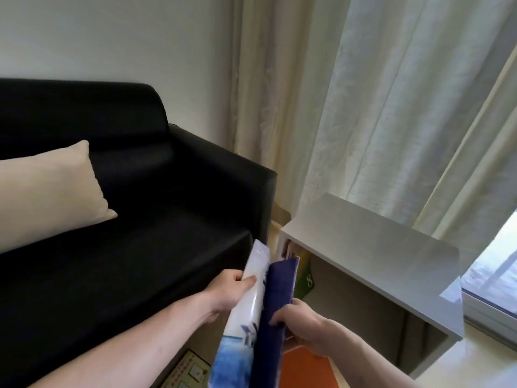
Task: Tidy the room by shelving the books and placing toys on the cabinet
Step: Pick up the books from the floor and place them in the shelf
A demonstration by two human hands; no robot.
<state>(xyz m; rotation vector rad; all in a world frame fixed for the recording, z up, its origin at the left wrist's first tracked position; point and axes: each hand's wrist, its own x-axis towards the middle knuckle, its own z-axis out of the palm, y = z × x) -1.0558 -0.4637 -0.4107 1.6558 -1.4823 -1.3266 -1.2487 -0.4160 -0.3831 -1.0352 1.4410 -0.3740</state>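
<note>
The head view looks down on two bare forearms reaching toward a low white cabinet (372, 247). Nearest, an orange mat (305, 368) and a printed floor mat (187, 371) lie on the floor below the arms. The left hand (229, 289) is closed around a glossy white-and-blue book (246, 312), thumb on its front cover and the other fingers behind it, holding it upright on edge. Touching it on the right stands a dark purple book (277, 298); the right hand (302, 323) grips its lower edge, fingers curled over the cover. Both books sit just in front of the cabinet's open compartment, where a green book (305, 278) and a few others stand at the left end. Left of the cabinet is a black sofa (156, 208) with a cream cushion (47, 191) on the seat. Pale curtains (377, 107) hang behind the cabinet.
</note>
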